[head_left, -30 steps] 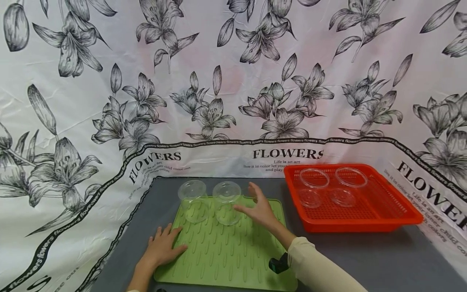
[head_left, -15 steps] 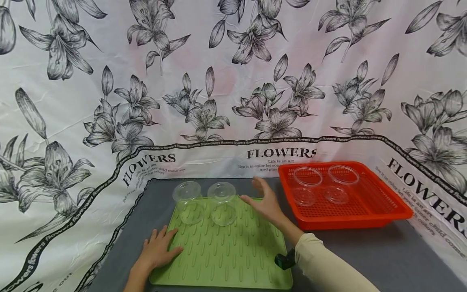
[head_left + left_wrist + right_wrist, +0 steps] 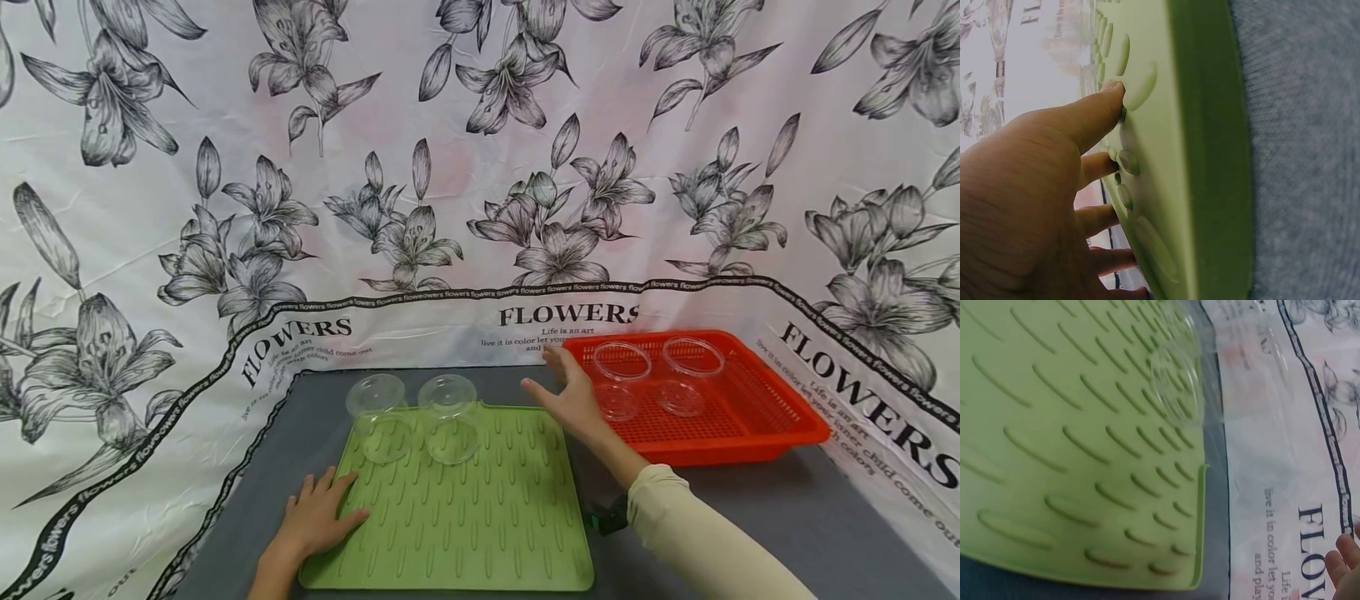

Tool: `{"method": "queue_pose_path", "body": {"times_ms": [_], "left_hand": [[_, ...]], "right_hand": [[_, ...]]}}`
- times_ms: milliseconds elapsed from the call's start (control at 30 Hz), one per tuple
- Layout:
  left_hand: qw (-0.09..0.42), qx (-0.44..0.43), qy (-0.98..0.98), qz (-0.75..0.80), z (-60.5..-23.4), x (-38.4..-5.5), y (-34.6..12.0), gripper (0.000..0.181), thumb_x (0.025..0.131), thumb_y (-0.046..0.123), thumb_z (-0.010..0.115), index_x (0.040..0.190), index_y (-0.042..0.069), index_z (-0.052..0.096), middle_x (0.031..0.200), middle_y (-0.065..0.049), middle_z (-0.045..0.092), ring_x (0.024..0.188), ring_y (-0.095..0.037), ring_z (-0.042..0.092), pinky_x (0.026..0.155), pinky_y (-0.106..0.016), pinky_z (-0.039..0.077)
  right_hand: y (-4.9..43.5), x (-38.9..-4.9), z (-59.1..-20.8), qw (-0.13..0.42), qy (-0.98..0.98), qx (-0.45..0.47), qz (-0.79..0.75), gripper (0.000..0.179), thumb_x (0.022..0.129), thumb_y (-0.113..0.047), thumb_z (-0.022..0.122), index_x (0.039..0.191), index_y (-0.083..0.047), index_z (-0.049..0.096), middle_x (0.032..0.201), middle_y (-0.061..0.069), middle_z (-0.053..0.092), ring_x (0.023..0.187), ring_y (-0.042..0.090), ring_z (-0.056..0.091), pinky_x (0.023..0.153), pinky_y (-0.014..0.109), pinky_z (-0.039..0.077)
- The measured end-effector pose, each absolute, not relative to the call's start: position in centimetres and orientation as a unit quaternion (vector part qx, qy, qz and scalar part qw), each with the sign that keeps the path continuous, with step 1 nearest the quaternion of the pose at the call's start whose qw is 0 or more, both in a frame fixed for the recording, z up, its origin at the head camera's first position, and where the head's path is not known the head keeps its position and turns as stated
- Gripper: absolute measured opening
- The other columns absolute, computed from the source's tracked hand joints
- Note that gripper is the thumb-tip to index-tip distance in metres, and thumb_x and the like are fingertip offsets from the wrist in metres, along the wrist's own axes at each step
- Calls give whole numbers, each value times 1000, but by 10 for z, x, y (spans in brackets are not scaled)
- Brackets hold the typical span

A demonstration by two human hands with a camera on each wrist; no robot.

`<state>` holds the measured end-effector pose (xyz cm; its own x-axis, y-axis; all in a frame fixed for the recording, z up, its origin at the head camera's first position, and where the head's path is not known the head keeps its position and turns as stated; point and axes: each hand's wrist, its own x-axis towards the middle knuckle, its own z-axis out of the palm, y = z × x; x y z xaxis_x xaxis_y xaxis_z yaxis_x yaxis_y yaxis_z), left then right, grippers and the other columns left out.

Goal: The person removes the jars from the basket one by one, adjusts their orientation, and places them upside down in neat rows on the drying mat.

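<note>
left hand (image 3: 313,518) spread, right hand (image 3: 573,402) loose, both empty. sweeping the right toward three o'clock could topple a cup (image 3: 621,380).

1. R hand (image 3: 576,404) moved right – 1 s ago just beside the right-hand clear container (image 3: 452,437), now well apart from it, overlapping red basket's (image 3: 720,452) L edge in head view.
2. Blk wrist device (image 3: 609,515) was over green mat (image 3: 465,533) – now past its R edge.
3. Cream sleeve (image 3: 712,533) shifted right too.
</note>
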<state>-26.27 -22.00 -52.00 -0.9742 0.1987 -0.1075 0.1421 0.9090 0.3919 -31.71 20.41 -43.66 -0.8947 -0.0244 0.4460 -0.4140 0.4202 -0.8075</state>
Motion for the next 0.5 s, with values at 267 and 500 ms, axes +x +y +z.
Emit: {"method": "queue_pose_path", "body": {"times_ms": [267, 500], "left_hand": [[75, 84, 975, 193, -520, -261, -219, 76, 93, 56, 67, 151, 10, 49, 159, -36, 30, 141, -71, 18, 103, -87, 21], [76, 82, 975, 191, -518, -261, -218, 76, 93, 55, 67, 151, 11, 48, 159, -36, 29, 141, -71, 18, 104, -87, 21]], "right_hand": [[220, -323, -435, 198, -827, 105, 516, 74, 92, -27, 78, 153, -9, 40, 152, 20, 50, 139, 39, 49, 115, 58, 42], [228, -323, -434, 196, -831, 92, 512, 76, 92, -28, 78, 154, -8, 40, 151, 20, 49, 140, 40, 47, 116, 57, 39]]}}
